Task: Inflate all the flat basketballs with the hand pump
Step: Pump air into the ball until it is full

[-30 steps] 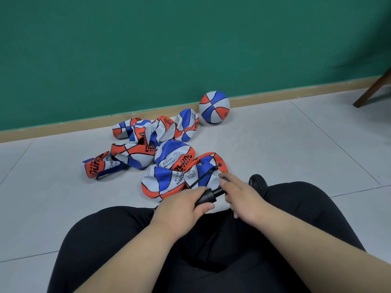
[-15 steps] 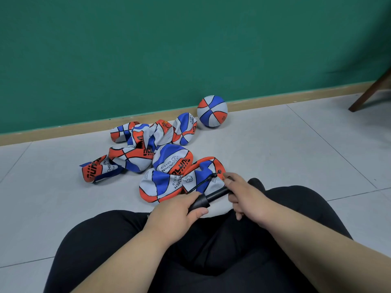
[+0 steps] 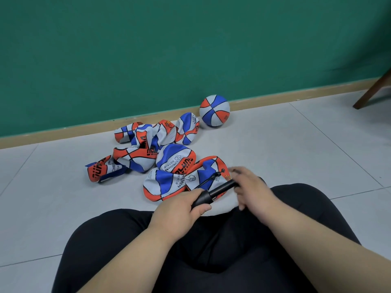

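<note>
Nearest me: black-trousered legs (image 3: 211, 250), the lap serving as a bench; left hand (image 3: 179, 205) curls tight round the handle end of the hand pump (image 3: 215, 192), thumb on top, prob. to steady it; right hand (image 3: 251, 191) sits at the barrel's far end, motion-smeared, so I can't tell if it pinches or merely touches; thin hose (image 3: 208, 179) arcs fwd over the nearest flat basketball (image 3: 167, 182), tip not in any valve I can see; I'd judge setup, not pumping.

Beyond, a heap of flat basketballs (image 3: 146, 149) lies within reach on the tile floor (image 3: 296, 144); one inflated ball (image 3: 214, 110) rests apart by the skirting, likely parked as done; chair leg (image 3: 370, 92) far right.
</note>
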